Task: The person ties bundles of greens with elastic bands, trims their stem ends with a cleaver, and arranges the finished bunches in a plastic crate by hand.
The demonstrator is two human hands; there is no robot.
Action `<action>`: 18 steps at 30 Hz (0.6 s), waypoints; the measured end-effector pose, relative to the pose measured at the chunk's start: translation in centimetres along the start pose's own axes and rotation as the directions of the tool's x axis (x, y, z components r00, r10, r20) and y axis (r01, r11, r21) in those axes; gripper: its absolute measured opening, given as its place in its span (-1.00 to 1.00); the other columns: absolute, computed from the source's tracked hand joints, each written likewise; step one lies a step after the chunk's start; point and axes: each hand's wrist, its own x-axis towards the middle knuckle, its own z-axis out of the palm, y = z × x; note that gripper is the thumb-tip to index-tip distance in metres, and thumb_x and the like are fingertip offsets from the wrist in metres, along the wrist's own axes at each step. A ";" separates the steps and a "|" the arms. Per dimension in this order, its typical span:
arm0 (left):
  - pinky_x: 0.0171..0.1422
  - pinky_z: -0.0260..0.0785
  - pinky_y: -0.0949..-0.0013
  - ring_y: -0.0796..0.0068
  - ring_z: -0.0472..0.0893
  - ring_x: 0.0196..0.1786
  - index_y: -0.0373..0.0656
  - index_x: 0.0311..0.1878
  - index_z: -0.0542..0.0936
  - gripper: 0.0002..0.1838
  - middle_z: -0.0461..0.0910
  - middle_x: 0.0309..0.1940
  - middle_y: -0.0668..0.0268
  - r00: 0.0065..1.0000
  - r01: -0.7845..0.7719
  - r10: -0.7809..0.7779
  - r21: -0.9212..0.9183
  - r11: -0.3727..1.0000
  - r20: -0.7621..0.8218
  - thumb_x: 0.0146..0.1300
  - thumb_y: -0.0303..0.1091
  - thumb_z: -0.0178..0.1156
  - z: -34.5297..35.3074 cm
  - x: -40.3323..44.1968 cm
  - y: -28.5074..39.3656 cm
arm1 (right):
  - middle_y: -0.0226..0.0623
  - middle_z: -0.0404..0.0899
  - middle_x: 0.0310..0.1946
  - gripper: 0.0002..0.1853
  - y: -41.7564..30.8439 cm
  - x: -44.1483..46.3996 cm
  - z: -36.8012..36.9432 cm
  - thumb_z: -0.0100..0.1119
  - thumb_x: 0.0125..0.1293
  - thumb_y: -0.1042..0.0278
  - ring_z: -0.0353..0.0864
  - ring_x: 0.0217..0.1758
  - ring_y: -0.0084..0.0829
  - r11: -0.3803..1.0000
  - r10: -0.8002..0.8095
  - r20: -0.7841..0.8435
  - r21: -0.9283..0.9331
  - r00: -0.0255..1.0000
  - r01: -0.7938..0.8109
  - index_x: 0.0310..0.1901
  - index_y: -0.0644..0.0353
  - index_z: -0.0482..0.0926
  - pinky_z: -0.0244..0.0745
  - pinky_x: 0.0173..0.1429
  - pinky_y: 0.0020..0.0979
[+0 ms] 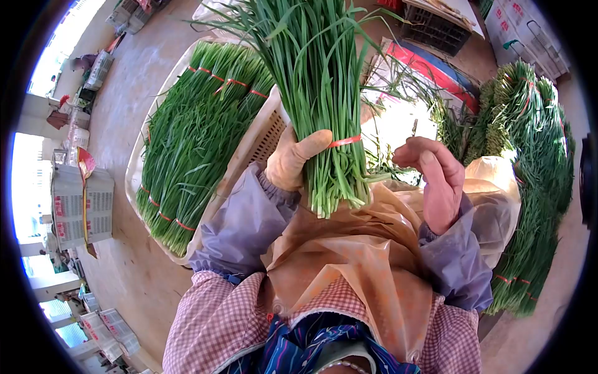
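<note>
My left hand [291, 159], in a pale work glove, is wrapped round a bundle of Chinese chives [314, 81]. A red band [344, 141] circles the bundle near its cut ends, just beside my thumb. The stalks stand upright in view, with the leaf tips spreading at the top edge. To the right of the bundle and apart from it, my right hand [438, 181] is raised with its fingers loosely bent and apart. Nothing shows between them.
On the left, a white plastic basket [266, 138] holds several banded chive bundles [193, 131]. More bundles [536, 168] are piled on the right. Loose leaves lie on a lit surface ahead. A dark crate [436, 28] stands farther back, and printed boxes [81, 202] stand far left.
</note>
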 end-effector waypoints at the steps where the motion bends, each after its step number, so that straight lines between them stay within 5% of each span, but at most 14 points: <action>1: 0.10 0.54 0.29 0.39 0.63 -0.01 -0.27 0.28 0.43 -0.24 0.60 0.02 0.22 0.999 -0.025 0.025 0.022 0.999 -0.027 0.12 -0.05 0.49 0.4 0.0 0.3 | -0.12 0.70 -0.13 -0.66 -0.4 0.2 0.1 0.01 0.53 0.27 0.68 -0.02 -0.27 0.999 0.033 -0.055 -0.036 0.998 -0.035 0.12 0.36 0.55 0.52 0.21 -0.23; 2: 0.08 0.54 0.32 0.41 0.64 -0.05 -0.27 0.25 0.46 -0.27 0.62 -0.02 0.26 0.996 -0.071 0.072 0.019 0.997 -0.059 0.09 -0.11 0.52 0.4 0.2 -0.1 | -0.15 0.71 -0.15 -0.67 -0.9 0.5 0.3 0.02 0.53 0.26 0.69 -0.06 -0.30 0.995 0.064 -0.112 -0.069 0.992 -0.072 0.08 0.36 0.58 0.54 0.18 -0.26; 5: 0.02 0.57 0.26 0.29 0.66 -0.08 -0.35 0.25 0.43 -0.24 0.62 -0.03 0.12 0.980 -0.179 0.191 0.169 0.969 -0.056 0.14 -0.03 0.46 0.7 0.6 -0.7 | -0.05 0.69 -0.27 -0.66 -3.0 1.3 2.0 0.17 0.43 0.27 0.68 -0.19 -0.36 0.925 -0.059 0.105 -0.369 0.993 0.094 0.02 0.43 0.58 0.57 -0.05 -0.39; 6: 0.01 0.57 0.25 0.27 0.66 -0.08 -0.36 0.25 0.42 -0.24 0.61 -0.04 0.09 0.969 -0.219 0.237 0.206 0.954 -0.068 0.15 -0.03 0.45 0.6 0.8 -1.0 | 0.03 0.63 -0.36 -0.63 -2.6 1.6 2.3 0.28 0.34 0.17 0.69 -0.29 -0.18 0.828 -0.130 0.200 -0.517 0.971 0.217 -0.11 0.40 0.57 0.56 -0.19 -0.29; 9: 0.05 0.56 0.22 0.25 0.65 -0.04 -0.37 0.25 0.43 -0.26 0.60 -0.01 0.08 0.947 -0.275 0.308 0.265 0.924 -0.091 0.16 -0.06 0.44 0.3 1.0 -1.5 | 0.05 0.61 -0.39 -0.58 -2.8 0.9 4.3 0.40 0.22 0.09 0.65 -0.33 0.06 0.600 0.033 0.304 -0.768 0.952 0.225 -0.16 0.30 0.51 0.54 -0.25 -0.15; 13: 0.15 0.54 0.18 0.23 0.64 0.03 -0.37 0.24 0.44 -0.28 0.58 0.05 0.09 0.941 -0.275 0.320 0.298 0.914 -0.112 0.15 -0.09 0.44 -0.1 0.7 -1.8 | 0.01 0.62 -0.38 -0.49 -0.3 1.1 4.4 0.44 0.15 0.10 0.63 -0.31 0.13 0.744 0.049 0.211 -0.660 0.976 0.106 -0.05 0.24 0.42 0.52 -0.25 -0.02; 18: 0.22 0.53 0.15 0.22 0.63 0.08 -0.33 0.28 0.43 -0.22 0.57 0.11 0.08 0.963 -0.235 0.258 0.229 0.945 -0.077 0.11 -0.01 0.44 -0.9 0.4 -1.9 | 0.01 0.62 -0.38 -0.53 0.9 1.6 3.9 0.41 0.16 0.18 0.64 -0.30 0.10 0.751 0.057 0.267 -0.646 0.962 0.135 -0.03 0.23 0.43 0.51 -0.24 -0.01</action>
